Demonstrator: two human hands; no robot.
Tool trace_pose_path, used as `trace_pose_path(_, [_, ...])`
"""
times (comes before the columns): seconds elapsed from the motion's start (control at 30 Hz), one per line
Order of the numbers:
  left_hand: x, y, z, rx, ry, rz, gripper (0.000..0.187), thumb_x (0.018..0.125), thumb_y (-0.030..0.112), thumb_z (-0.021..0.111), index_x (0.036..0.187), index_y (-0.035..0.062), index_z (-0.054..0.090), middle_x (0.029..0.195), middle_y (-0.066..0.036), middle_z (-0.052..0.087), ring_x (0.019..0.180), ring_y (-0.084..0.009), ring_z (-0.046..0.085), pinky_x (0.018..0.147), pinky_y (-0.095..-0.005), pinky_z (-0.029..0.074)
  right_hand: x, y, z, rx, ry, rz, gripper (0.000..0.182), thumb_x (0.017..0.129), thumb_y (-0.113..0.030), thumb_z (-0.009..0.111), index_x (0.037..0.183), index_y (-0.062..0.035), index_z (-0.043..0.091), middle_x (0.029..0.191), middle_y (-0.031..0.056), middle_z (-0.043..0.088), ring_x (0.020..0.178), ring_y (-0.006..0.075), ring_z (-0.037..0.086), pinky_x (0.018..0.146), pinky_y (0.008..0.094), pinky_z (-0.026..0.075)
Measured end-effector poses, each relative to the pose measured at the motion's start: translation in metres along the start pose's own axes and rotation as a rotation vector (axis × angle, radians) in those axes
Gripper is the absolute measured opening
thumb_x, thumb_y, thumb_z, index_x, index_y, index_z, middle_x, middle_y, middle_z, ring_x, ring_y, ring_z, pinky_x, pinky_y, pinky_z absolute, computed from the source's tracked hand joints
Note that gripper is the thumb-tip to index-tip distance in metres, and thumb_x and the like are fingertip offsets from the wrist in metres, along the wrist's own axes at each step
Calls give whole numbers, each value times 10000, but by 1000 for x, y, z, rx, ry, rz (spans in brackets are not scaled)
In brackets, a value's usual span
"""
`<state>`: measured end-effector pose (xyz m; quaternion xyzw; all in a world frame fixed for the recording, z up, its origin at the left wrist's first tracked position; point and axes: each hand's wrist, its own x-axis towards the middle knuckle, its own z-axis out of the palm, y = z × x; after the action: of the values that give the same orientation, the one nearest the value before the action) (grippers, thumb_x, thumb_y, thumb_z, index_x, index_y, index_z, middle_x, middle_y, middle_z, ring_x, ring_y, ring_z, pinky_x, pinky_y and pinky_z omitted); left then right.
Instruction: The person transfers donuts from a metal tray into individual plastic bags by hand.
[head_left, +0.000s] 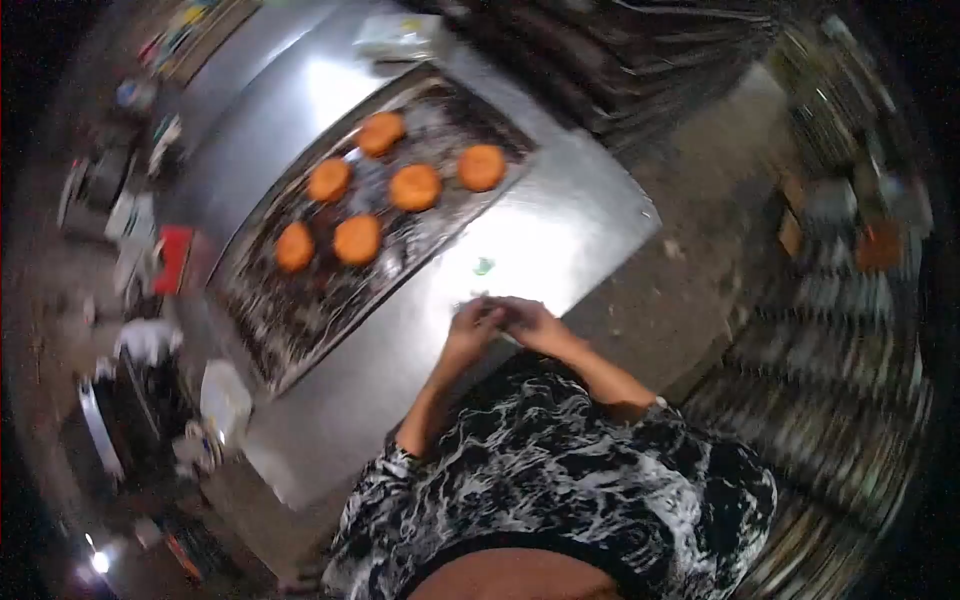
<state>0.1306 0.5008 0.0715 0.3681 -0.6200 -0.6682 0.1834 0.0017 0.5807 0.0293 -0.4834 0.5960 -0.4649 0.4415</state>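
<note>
My left hand (472, 328) and my right hand (532, 324) meet in front of my body, above the near edge of a shiny metal table (375, 405). Both have their fingers curled together, and whatever lies between them is too blurred to make out. Just beyond the fingertips, a small green bit (484, 266) rests on the brightly lit metal. Farther off, a dark, greasy baking tray (330, 345) holds several round orange-brown cakes or buns, one of them a bun (357, 240) at its near side.
A clear plastic pack (398, 38) lies at the table's far end. Red packaging (174, 260) and a white container (226, 400) are at the left. Stacked trays or racks (830, 370) line the right side beyond the floor (690, 230). Dark sheeting (620, 60) hangs at the back.
</note>
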Motion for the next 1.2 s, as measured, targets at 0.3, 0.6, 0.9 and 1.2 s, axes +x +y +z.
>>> trace_pose_path(0.3, [-17, 42, -11, 162, 215, 108, 137, 715, 152, 598, 724, 16, 607, 668, -83, 589, 591, -133, 550, 527, -252, 419, -1, -44, 11, -464, 95, 38, 172, 875, -209, 398, 928, -53, 450, 577, 160, 529, 500, 351, 519, 466, 404, 417])
trace_pose_path(0.6, [-22, 27, -73, -605, 628, 487, 343, 804, 191, 512, 1095, 12, 479, 925, -81, 543, 845, -159, 544, 791, -286, 427, 92, -135, 78, 1600, -342, 363, 414, 864, -293, 413, 1198, -51, 375, 1104, 133, 483, 980, 251, 489, 817, 336, 426])
trace_pose_path(0.9, [-84, 22, -144, -1248, 1198, 332, 284, 837, 241, 458, 1062, 87, 379, 1024, -77, 431, 930, -213, 473, 853, -414, 406, 263, -42, 56, -1082, -86, -540, 626, 691, -320, 627, 1201, -80, 356, 1227, 236, 343, 1051, 432, 382, 888, 451, 341])
trace_pose_path(1.2, [-39, -7, -136, -1172, 859, 487, 547, 818, 155, 434, 1290, 97, 164, 1216, -170, 331, 1120, -298, 371, 912, -453, 352, 105, -163, 98, -640, -19, -1117, 335, 585, -152, 611, 919, -134, 598, 1007, 76, 550, 845, 301, 506, 777, 383, 411])
